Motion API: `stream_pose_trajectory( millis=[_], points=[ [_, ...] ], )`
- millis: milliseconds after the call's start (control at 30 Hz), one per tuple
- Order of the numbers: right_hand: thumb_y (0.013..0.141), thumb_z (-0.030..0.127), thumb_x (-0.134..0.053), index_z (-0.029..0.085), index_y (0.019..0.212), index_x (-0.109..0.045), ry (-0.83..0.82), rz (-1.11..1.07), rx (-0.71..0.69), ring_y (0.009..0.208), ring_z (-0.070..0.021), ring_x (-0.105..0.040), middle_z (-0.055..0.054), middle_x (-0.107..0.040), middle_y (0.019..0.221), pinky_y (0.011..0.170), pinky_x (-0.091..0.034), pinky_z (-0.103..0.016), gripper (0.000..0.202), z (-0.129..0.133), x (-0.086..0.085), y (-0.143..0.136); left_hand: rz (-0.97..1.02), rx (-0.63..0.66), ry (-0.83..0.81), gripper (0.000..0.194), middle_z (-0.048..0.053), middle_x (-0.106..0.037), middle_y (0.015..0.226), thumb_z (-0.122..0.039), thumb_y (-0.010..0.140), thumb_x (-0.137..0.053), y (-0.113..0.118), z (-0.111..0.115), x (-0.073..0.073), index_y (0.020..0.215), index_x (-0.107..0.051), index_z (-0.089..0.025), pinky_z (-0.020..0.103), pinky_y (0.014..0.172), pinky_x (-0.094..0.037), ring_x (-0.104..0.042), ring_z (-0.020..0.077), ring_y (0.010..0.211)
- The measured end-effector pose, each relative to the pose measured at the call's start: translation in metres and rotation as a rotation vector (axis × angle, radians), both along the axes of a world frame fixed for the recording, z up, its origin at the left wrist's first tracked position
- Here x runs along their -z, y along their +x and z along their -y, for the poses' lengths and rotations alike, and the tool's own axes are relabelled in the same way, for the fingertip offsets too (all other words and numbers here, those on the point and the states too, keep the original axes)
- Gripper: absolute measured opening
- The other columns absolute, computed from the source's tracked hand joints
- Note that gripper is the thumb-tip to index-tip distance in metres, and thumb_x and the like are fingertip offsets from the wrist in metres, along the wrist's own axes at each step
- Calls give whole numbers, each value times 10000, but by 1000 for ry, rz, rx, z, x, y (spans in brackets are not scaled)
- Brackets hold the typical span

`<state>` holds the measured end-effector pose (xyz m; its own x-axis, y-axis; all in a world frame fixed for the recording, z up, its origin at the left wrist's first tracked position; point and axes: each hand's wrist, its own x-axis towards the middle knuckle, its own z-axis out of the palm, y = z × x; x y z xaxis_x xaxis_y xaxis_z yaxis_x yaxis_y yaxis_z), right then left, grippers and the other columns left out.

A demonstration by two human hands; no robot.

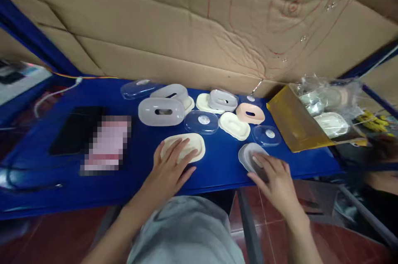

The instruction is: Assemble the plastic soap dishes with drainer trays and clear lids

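well, i have both hands down near the front edge of the blue table [217, 175]. my left hand [171, 162] lies palm down across a cream oval lid [200, 144], fingers loosely spread, thumb off to the right; from this end i see it resting on the lid rather than closing round it. my right hand [276, 177] is half curled over a grey translucent piece [248, 154] close to that same edge, fingertips over its top; whether it grips, i cannot tell. farther toward the back edge, beyond the left hand, stands a whitish slotted box [161, 120], overlapping another behind it. a clear lid [199, 127] with a label lies between that box and a cream tray [233, 127], and a peach slotted cover [258, 115] sits just behind the tray. at the right end, a cardboard box [294, 125] holds plastic-wrapped pieces [331, 123]; toward the left end lies a flat black object [74, 131].
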<state>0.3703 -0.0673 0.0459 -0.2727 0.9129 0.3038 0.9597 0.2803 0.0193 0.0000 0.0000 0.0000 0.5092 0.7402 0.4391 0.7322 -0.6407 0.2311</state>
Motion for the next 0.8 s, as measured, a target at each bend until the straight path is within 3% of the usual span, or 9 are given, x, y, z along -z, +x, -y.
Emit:
stream_pose_trajectory(
  millis=[167,367,500,667,800],
  points=[
    [1111,349,-586,272,1515,-588,-33,-140,-51,1264,-268,-699,-87,-731,1421,1032,-472,-444,411,7,14,-19,26,-24,-58,375,175,-522,1644,-329,1110,-566,2,0,-4,1475,-624,-268,684,1321,-212,-482,357,1551],
    [1132,297,-542,282,1537,-566,-83,-239,-232,1334,-247,-681,-79,-720,1464,1082,-460,-447,405,-15,10,-54,54,-44,-58,366,178,-532,1627,-319,1101,-571,3,-3,0,1452,-649,-255,696,1298,-262,-491,364,1536],
    [1131,249,-526,295,1553,-559,16,-200,-362,1374,-234,-663,-63,-700,1502,1182,-406,-472,425,-57,9,-64,47,-50,-53,370,176,-550,1610,-325,1103,-566,3,-3,0,1457,-644,-251,693,1290,-285,-492,355,1535],
    [1110,254,-527,270,1450,-658,130,-143,-310,1320,-278,-685,-71,-750,1421,1164,-408,-509,364,-132,-7,-42,47,-59,-45,353,148,-573,1599,-322,1108,-554,3,2,-2,1448,-639,-278,669,1291,-300,-499,319,1536],
    [1076,199,-500,247,1321,-728,123,-144,-303,1234,-298,-719,-79,-805,1284,1134,-412,-533,338,-176,-21,-28,80,-206,54,322,144,-613,1556,-301,1103,-536,-8,-20,-16,1393,-671,-259,613,1258,-374,-589,314,1443]
  ],
)
